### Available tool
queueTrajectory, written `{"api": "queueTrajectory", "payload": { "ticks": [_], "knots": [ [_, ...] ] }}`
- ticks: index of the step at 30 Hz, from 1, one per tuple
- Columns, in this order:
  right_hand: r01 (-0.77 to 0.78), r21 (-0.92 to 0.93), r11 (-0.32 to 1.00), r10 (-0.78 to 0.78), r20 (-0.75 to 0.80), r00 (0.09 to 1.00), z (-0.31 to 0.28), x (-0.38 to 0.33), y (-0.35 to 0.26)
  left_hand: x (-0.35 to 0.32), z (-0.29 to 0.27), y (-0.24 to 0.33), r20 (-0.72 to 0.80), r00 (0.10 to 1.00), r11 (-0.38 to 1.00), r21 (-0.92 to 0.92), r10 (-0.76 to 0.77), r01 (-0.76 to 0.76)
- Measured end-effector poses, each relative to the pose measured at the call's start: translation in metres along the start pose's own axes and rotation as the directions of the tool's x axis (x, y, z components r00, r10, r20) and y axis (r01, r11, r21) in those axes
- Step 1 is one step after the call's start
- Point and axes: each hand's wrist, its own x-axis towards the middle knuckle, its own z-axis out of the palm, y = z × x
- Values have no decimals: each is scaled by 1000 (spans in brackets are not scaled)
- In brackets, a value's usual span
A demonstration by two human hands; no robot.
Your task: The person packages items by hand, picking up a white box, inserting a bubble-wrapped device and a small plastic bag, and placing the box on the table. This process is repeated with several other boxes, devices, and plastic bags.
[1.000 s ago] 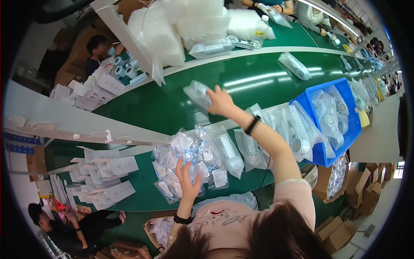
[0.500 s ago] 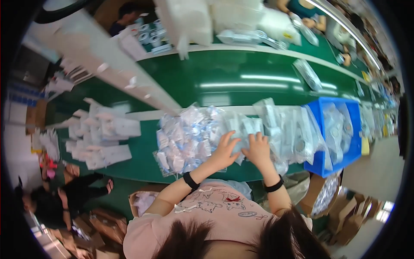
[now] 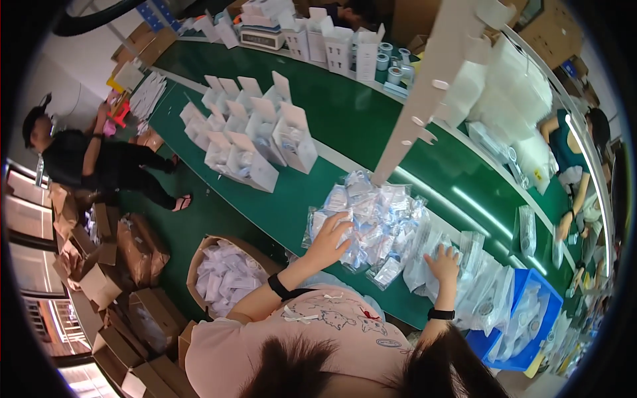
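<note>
My left hand lies with fingers spread on a heap of small clear plastic packets on the green table. My right hand rests flat, fingers apart, on a row of larger clear bags to the right of the heap. Neither hand grips anything. Each wrist wears a black band.
Open white cartons stand in rows to the left on the table. A blue bin of bags sits at the right. A cardboard box of white packets is on the floor by me. One person sits at left, another person at right.
The view has swung left, bringing the white cartons into sight. My left hand has moved onto the left side of the packet heap; my right hand has shifted right onto the larger bags.
</note>
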Motion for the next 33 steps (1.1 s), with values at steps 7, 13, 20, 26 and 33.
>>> {"api": "queueTrajectory", "payload": {
  "ticks": [7, 13, 20, 26, 33],
  "knots": [
    [447, 268, 853, -282, -485, 828, -44, -35, -56, -9, -75, -42, -384, 913, 989, -101, -136, 105],
    [591, 672, 446, -174, -582, 794, -25, -72, -208, -15, -163, -116, -588, 715, 891, -440, -378, 109],
    [567, 821, 69, -15, -568, 823, 4, -49, -341, 7, -280, -188, -801, 587, 992, -65, -118, 111],
    [441, 898, 6, -36, -440, 897, 3, -5, -358, 122, -434, -198, -501, 805, 756, 646, 317, 105],
    [419, 905, 75, -48, -417, 908, 11, 14, -372, 245, -452, -248, 228, 955, 716, 632, 193, -295]
  ]
}}
